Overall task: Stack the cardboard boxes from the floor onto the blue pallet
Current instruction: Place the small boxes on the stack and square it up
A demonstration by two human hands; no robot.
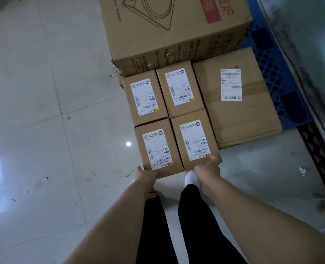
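Observation:
Four small cardboard boxes with white labels sit in a two-by-two block. My left hand (pixel 146 173) grips the near edge of the near-left small box (pixel 174 141). My right hand (pixel 209 168) grips the near right corner of the near-right small box (pixel 195 140). Behind them are the far-left small box (pixel 145 97) and the far-right small box (pixel 179 86). A medium labelled box (pixel 234 115) lies lower at the right, on the blue pallet (pixel 283 88). A large printed box (pixel 169 35) stands behind the block. What supports the four small boxes is hidden.
Glossy tiled floor (pixel 43 130) with small scraps of debris spreads to the left. A grimy wall (pixel 310 44) runs along the pallet's right side, with a dark grate strip (pixel 317 159) at its foot. My legs and a white shoe (pixel 191 177) are under the near boxes.

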